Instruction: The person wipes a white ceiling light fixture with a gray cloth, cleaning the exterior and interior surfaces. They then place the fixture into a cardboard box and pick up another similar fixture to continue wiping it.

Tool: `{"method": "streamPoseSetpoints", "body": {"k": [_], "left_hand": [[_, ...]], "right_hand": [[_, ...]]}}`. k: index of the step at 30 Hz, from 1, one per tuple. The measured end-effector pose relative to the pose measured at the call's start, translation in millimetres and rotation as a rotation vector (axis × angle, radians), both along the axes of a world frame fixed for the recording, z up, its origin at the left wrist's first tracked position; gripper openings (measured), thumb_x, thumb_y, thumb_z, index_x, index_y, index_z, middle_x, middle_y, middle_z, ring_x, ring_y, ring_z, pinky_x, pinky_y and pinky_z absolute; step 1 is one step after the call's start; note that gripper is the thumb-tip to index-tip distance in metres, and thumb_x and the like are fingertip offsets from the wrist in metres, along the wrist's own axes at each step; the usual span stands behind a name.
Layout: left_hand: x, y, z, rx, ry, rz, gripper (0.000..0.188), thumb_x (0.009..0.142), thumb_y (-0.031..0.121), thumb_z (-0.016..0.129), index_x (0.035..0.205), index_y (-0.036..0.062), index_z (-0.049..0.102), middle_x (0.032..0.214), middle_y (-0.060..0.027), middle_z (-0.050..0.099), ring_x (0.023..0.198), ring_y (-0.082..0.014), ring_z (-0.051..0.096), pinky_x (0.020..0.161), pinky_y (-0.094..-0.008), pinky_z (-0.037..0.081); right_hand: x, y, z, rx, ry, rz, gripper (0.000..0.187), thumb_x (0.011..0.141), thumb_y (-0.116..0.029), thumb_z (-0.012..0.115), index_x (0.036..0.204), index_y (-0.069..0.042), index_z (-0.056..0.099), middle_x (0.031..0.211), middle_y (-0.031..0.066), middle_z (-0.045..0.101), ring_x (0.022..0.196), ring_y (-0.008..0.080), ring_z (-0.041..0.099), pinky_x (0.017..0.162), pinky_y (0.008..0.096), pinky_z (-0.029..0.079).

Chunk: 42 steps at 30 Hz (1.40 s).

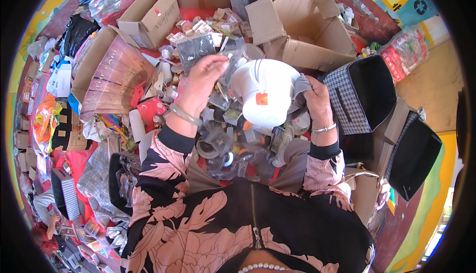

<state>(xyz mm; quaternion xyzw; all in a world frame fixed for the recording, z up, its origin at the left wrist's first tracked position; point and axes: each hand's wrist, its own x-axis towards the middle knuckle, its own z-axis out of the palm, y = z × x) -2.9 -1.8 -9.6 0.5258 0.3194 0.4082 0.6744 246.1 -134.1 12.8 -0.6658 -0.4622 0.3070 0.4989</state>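
Observation:
A white rounded cup (277,87) with an orange square sticker is held up in front of me. What looks like its looped handle, with thin grey lines, faces upward. My right hand (318,102) grips its right side, with a bunched grey cloth (300,88) between fingers and cup. Left of the cup, my left hand (204,77) is raised with loosely bent fingers and nothing visible in it. It stays a little apart from the cup, above clear plastic wrapping (196,47) on the heap.
Mixed small packages and plastic (218,141) lie heaped below my hands. An open cardboard box (305,23) stands at the far right, another box (151,18) at the far left. Black bins with checked fronts (364,92) are on the right. Another person's hand (53,223) shows lower left.

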Motion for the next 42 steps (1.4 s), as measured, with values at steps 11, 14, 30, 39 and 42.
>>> {"method": "streamPoseSetpoints", "body": {"k": [11,14,30,39,42], "left_hand": [[7.3,-21.7,16.7,0.353,0.176,-0.035,0.035,0.092,0.030,0.052,0.099,-0.0021,0.061,0.077,0.0005,0.059,0.071,-0.0065,0.050,0.065,-0.0219,0.043],[7.9,-27.3,30.8,0.411,0.352,0.016,0.033,0.093,0.029,0.049,0.095,-0.0018,0.061,0.066,-0.0027,0.056,0.062,-0.0072,0.050,0.058,-0.0245,0.043],[13.4,-27.3,8.5,0.637,0.350,-0.020,0.040,0.091,0.032,0.050,0.070,-0.0015,0.057,0.056,-0.0186,0.051,0.049,-0.0310,0.052,0.048,-0.0357,0.040],[0.0,-9.9,7.3,0.322,0.192,0.131,0.038,0.092,0.032,0.051,0.089,-0.0042,0.063,0.067,-0.0009,0.058,0.064,-0.0061,0.048,0.058,-0.0228,0.042],[-4.4,-10.1,20.9,0.137,0.100,0.187,0.040,0.092,0.033,0.051,0.090,-0.0046,0.063,0.072,0.0000,0.059,0.067,-0.0053,0.049,0.061,-0.0218,0.042]], "right_hand": [[-6.5,0.3,-20.8,0.155,0.609,0.025,0.019,0.085,-0.003,0.050,0.098,0.004,0.062,0.088,0.0019,0.063,0.078,0.0085,0.056,0.071,0.0211,0.044],[2.7,2.1,-26.7,0.005,0.302,0.036,0.019,0.085,-0.005,0.051,0.100,0.003,0.061,0.086,0.0026,0.063,0.078,0.0094,0.057,0.070,0.0221,0.045],[-3.1,8.4,-22.5,0.086,-0.120,0.145,0.019,0.081,0.001,0.056,0.099,0.000,0.061,0.079,0.0008,0.062,0.075,0.0070,0.053,0.070,0.0220,0.045],[12.7,9.7,-23.4,0.104,0.407,-0.152,0.025,0.093,-0.017,0.042,0.106,-0.002,0.058,0.091,0.0054,0.062,0.082,0.0148,0.060,0.075,0.0272,0.048],[41.6,6.4,-23.4,0.368,0.748,-0.235,0.033,0.094,-0.025,0.043,0.112,0.001,0.053,0.110,0.0098,0.058,0.100,0.0198,0.056,0.089,0.0322,0.043]]}}
